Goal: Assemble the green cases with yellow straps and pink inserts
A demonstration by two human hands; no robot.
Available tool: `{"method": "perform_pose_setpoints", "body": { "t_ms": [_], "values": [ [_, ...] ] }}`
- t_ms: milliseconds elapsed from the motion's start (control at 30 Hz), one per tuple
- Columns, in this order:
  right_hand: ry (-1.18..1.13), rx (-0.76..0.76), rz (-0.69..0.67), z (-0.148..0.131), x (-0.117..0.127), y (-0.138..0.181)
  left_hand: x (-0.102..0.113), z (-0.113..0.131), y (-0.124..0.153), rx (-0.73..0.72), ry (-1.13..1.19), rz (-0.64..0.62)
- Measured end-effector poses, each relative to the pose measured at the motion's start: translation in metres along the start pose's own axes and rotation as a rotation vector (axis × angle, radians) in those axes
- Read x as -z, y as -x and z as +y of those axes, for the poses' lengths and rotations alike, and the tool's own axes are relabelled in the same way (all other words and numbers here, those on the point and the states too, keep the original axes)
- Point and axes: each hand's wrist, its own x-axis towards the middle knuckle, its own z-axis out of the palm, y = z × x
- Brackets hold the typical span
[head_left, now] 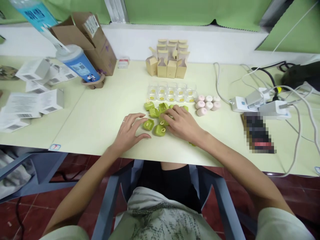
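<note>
Head view: the right hand [180, 122] curls its fingers over a green cap [162, 119], but its thumb is hidden, so I cannot tell whether it is clamped; the left hand [128, 131], thumb and fingers apart, holds nothing, just beside an upturned green cap [148, 125]. Both caps lie in a loose cluster nearer the tabletop [125, 96]'s front edge than its back. A light pinch on the sides would likely serve best, since neighbours crowd close and squeezing could bend thin walls. Toward the back edge stand two rows of clear containers [172, 92], worth keeping wrists off, pinkish cylinders [201, 104] to their right, and open cartons [171, 69] behind.
</note>
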Motion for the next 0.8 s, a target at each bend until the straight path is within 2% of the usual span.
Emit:
{"method": "perform_pose_setpoints", "body": {
  "t_ms": [100, 200, 267, 367, 433, 500, 600, 800],
  "values": [
    [-0.288, -0.071, 0.186, 0.016, 0.008, 0.010, 0.005, 0.009, -0.018, -0.036, 0.034, 0.094],
    [-0.440, -0.150, 0.304, 0.029, 0.012, 0.013, -0.005, 0.025, -0.057, -0.117, 0.207, 0.109],
    [-0.415, -0.170, 0.376, 0.031, 0.009, 0.013, -0.019, 0.035, -0.086, -0.094, 0.400, 0.082],
    [-0.316, -0.205, 0.529, 0.032, 0.001, 0.013, -0.039, 0.044, -0.120, 0.063, 0.597, 0.012],
    [-0.274, -0.216, 0.606, 0.034, -0.003, 0.015, -0.049, 0.045, -0.131, 0.150, 0.701, -0.006],
    [-0.265, -0.220, 0.627, 0.037, -0.006, 0.017, -0.056, 0.043, -0.133, 0.195, 0.756, -0.010],
    [-0.229, -0.238, 0.593, 0.038, -0.008, 0.020, -0.061, 0.041, -0.127, 0.163, 0.636, -0.001],
    [-0.092, -0.176, 0.507, 0.031, -0.009, 0.021, -0.070, 0.037, -0.114, -0.228, 0.236, 0.142]
  ]
}}
